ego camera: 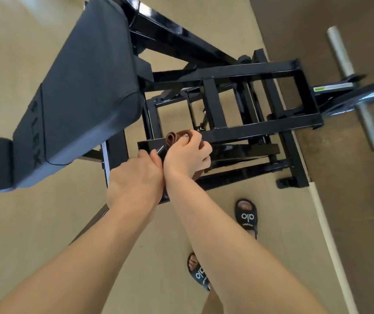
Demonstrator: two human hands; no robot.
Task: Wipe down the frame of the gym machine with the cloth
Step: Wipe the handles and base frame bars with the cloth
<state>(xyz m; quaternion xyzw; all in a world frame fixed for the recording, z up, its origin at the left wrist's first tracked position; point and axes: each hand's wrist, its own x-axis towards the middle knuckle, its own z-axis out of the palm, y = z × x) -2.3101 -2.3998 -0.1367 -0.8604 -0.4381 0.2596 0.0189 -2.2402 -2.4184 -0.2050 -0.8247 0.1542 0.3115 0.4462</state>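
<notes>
Your right hand point(187, 156) curled round brown cloth point(174, 137), pressing it on black frame point(258, 129) bar at centre. Your left hand point(136, 177) just beside it at 9 o'clock, fingers curled over frame edge, touching right wrist; what it grips, cannot tell. Dark pad point(79, 91) at 10 o'clock. Silver bar point(351, 87) at 2 o'clock. Your black slides point(246, 217) at 5 o'clock on tan floor point(34, 223); darker brown floor point(351, 200) at 3 o'clock.
</notes>
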